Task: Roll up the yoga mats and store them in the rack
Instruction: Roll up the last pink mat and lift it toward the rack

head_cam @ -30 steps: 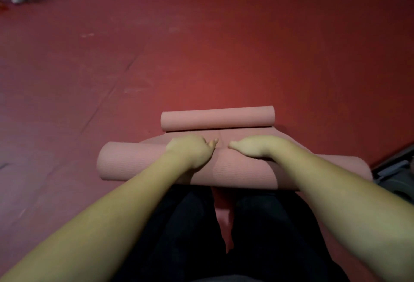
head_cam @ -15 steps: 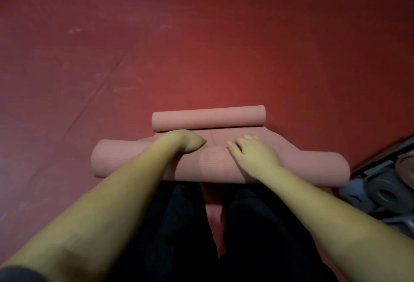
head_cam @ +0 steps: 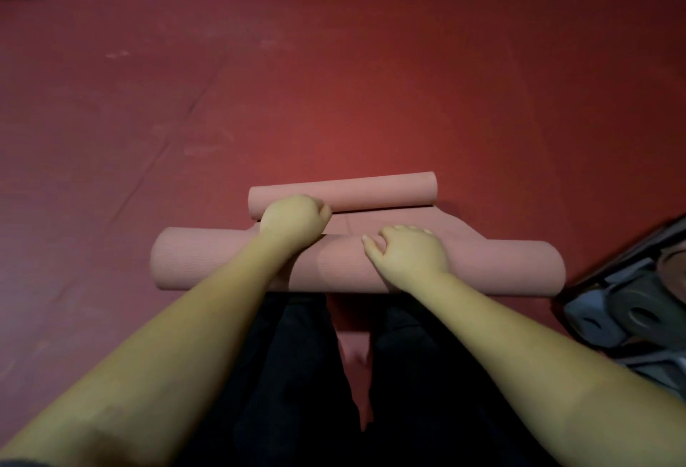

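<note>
Hands first. Left hand (head_cam: 293, 220) lies over the far edge of the big roll (head_cam: 356, 266), with its fingers curled down in front of the roll onto the flat strip (head_cam: 352, 223) of mat; I cannot tell if they pinch the mat or only press it. Right hand (head_cam: 406, 253) rests on top of the big roll with fingers spread and slightly bent, pressing and not gripping.

The big roll lies across the view on the red floor (head_cam: 334, 77), just in front of the dark knees (head_cam: 297, 355) of the person. Beyond it only a short flat strip is left, and then comes a small roll (head_cam: 341, 194), the curled far end of the same mat as it seems. The left knuckles are touching or nearly touching this small roll. At the right edge some grey weight plates (head_cam: 623, 310) lie in a frame; a mat rack I do not see.

In my judgement the rolling is almost finished, but several things could go wrong. Both hands are near the middle, so the ends of the big roll can become loose or run ahead unevenly, and the roll becomes a cone. The small roll can be caught inside and make a lump. If the pressure is released, the mat may spring open.
</note>
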Action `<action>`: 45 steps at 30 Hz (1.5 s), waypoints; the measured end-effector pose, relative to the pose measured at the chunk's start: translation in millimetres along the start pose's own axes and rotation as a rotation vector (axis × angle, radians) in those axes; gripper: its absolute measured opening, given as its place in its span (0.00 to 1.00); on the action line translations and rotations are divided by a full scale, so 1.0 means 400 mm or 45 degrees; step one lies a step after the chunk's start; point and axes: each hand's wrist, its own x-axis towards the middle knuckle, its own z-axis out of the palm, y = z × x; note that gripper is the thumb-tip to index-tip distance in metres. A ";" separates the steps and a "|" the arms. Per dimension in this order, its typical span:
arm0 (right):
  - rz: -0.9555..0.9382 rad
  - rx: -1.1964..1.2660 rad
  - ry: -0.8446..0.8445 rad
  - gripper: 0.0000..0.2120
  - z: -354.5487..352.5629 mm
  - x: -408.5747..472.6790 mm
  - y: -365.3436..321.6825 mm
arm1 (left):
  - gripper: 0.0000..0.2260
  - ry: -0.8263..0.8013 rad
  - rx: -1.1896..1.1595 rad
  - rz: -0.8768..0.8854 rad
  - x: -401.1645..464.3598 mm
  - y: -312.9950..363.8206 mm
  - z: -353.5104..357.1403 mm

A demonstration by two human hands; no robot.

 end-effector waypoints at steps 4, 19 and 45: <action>0.062 0.078 -0.103 0.27 -0.006 0.023 0.011 | 0.18 0.152 -0.031 -0.024 -0.034 0.005 0.027; 0.147 0.181 -0.387 0.35 -0.053 0.123 0.014 | 0.22 0.345 0.143 0.013 -0.096 -0.003 0.073; 0.000 0.225 -0.067 0.22 -0.046 0.005 0.016 | 0.23 -0.676 -0.155 -0.194 -0.010 0.035 -0.028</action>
